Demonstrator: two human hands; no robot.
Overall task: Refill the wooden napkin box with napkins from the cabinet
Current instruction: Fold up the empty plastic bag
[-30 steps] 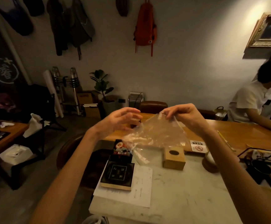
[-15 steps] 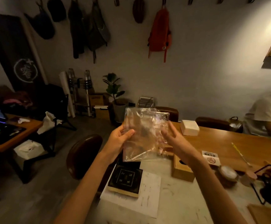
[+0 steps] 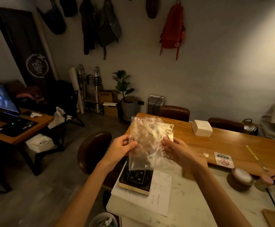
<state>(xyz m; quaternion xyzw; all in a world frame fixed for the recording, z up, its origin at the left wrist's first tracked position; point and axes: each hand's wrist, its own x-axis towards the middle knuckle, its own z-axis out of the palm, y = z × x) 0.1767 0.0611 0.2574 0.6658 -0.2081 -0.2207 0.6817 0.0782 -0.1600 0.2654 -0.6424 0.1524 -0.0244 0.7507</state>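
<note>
1. The left hand (image 3: 123, 147) and the right hand (image 3: 178, 151) hold a clear plastic wrapper (image 3: 150, 143) upright between them, above the near tabletop (image 3: 190, 207); the fingers of each hand are pinched shut on its side edges.
2. The wrapper looks empty and crumpled, so I judge the napkins are already out of it.
3. The wooden napkin box (image 3: 200, 161) sits on the tabletop just behind the right wrist, mostly hidden; whether it is full cannot be told.
4. A white napkin stack (image 3: 202, 128) rests on the wooden table (image 3: 231, 145) beyond, well apart from the box.
5. Likely left: discarding the wrapper and confirming the box is filled.
</note>
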